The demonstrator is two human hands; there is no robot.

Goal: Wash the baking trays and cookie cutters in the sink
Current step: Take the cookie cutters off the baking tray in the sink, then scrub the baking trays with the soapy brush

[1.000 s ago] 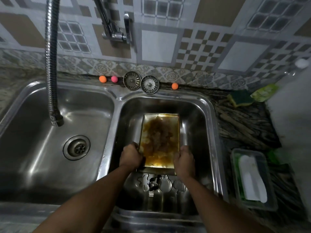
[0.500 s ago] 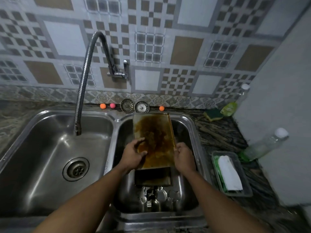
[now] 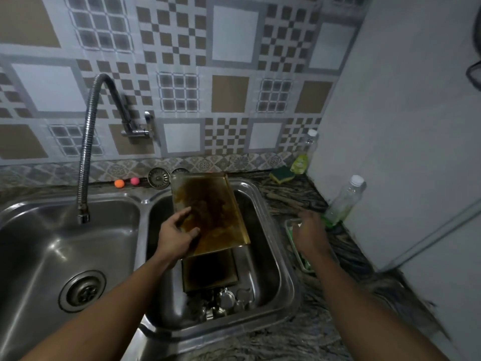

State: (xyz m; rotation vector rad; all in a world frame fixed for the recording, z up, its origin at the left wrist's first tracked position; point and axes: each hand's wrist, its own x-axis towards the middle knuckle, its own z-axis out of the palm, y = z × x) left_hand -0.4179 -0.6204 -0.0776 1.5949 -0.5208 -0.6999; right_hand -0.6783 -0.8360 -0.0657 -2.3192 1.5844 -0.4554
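Since the earlier frame the right hand (image 3: 309,237) has been taken off the tray and moved out over the plastic tub (image 3: 296,246) on the tabletop (image 3: 291,332), probably for a scrubber; its grip is loosely spread and nothing is seen held. Nearest, the cookie cutters (image 3: 223,302) are left piled in the right sink (image 3: 270,259), beside a second tray (image 3: 209,269) lying flat. The stained baking tray (image 3: 210,209) is held tilted by the left hand (image 3: 177,238), fingers curled round its edge, apparently so the dirty face is exposed. Farther off, the tap hose (image 3: 87,149) is hung over the left basin.
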